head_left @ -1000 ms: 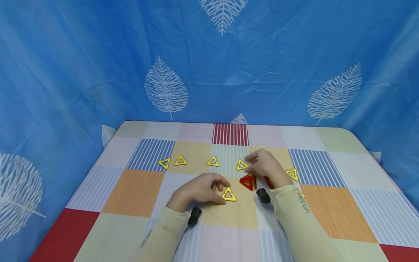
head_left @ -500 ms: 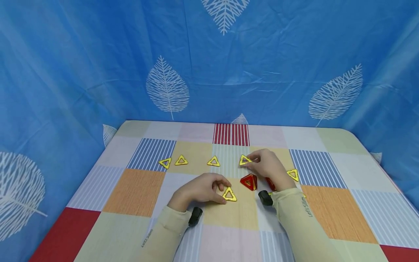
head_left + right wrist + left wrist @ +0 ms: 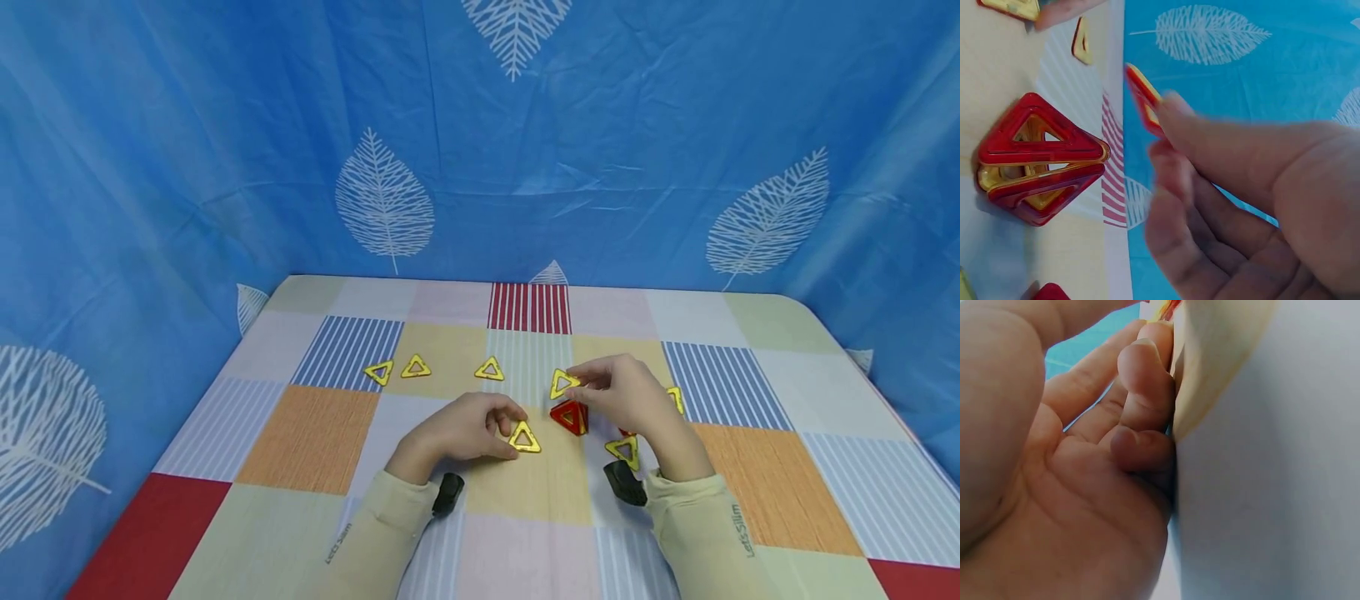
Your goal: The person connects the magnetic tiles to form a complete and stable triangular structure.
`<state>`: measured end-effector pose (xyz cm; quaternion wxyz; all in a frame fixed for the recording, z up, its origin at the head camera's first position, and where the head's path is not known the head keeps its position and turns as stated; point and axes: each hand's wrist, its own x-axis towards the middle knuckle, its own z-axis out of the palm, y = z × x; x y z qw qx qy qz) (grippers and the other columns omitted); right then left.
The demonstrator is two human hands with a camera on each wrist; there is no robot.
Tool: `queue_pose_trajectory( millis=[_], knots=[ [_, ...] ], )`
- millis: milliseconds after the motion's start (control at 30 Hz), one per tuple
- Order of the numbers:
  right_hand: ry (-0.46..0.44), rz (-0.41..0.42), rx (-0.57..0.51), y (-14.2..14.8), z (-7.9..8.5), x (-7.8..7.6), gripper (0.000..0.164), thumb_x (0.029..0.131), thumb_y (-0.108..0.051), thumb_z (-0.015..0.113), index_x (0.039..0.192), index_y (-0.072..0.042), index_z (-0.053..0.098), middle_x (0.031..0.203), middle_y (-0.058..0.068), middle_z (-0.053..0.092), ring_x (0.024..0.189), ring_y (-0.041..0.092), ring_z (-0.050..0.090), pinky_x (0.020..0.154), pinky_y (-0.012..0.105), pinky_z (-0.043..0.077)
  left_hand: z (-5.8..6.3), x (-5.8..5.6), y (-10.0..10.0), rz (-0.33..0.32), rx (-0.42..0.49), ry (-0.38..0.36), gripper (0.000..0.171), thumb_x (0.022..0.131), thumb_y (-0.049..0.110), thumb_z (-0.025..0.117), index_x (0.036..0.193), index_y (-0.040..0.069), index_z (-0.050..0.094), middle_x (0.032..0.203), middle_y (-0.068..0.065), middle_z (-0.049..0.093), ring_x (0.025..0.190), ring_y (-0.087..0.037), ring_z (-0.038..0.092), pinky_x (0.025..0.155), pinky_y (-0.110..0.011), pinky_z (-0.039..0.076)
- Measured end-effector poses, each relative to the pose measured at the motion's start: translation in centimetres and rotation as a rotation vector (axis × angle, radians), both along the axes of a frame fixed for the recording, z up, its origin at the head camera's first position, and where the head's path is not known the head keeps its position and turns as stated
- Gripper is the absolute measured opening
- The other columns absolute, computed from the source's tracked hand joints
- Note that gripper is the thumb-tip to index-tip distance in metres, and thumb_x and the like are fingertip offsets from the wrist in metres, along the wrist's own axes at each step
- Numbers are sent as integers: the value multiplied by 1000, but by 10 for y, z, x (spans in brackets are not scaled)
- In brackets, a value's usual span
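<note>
My right hand (image 3: 626, 396) pinches a yellow triangular magnetic tile (image 3: 562, 384) between thumb and fingers, raised off the table in the right wrist view, where its edge shows red. Just below that tile stands a small red and yellow pyramid of triangular tiles (image 3: 1044, 134). With thumb and index finger, my left hand (image 3: 472, 429) holds another yellow triangular tile (image 3: 525, 437) by its left side, low over the cloth. In the left wrist view my palm and curled fingers (image 3: 1141, 394) rest along the table, and most of that tile is hidden.
Further yellow triangular tiles lie at the back left, one at the middle (image 3: 490, 369). A yellow tile (image 3: 624, 451) lies beside my right wrist, with another (image 3: 676, 399) partly behind the arm. A blue leaf-print curtain (image 3: 615, 167) surrounds the patchwork tablecloth (image 3: 750, 483).
My right hand has taken hold of a yellow tile, lifted it and drawn it toward the red pyramid. The tile at my left hand has shifted slightly away from me.
</note>
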<state>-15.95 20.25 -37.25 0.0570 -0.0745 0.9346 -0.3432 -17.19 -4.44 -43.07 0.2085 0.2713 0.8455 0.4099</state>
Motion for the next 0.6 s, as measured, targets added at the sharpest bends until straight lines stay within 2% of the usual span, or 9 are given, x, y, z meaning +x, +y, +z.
queue_pose_trajectory(
  millis=[233, 400, 600],
  knots=[
    [-108, 147, -83, -3, -3, 7, 28, 84, -16, 84, 107, -2, 79, 85, -1, 73, 72, 14, 63, 61, 33, 50, 1, 0, -1, 14, 3, -6, 38, 82, 9, 83, 118, 9, 70, 86, 1, 61, 68, -11, 52, 64, -26, 45],
    [-148, 235, -65, -9, -9, 9, 22, 80, -12, 86, 99, -2, 80, 75, -4, 70, 66, 12, 59, 59, 30, 48, 1, 1, -1, 15, -6, -24, 38, 82, 10, 83, 118, 10, 71, 86, 2, 61, 70, -10, 52, 64, -25, 44],
    [-123, 225, -28, -21, -12, 9, 18, 78, -8, 86, 94, -1, 80, 71, -5, 68, 63, 10, 58, 59, 29, 49, 4, 0, -1, 10, -4, -13, 38, 82, 8, 83, 118, 10, 71, 86, 2, 61, 68, -10, 51, 63, -25, 43]
  ],
)
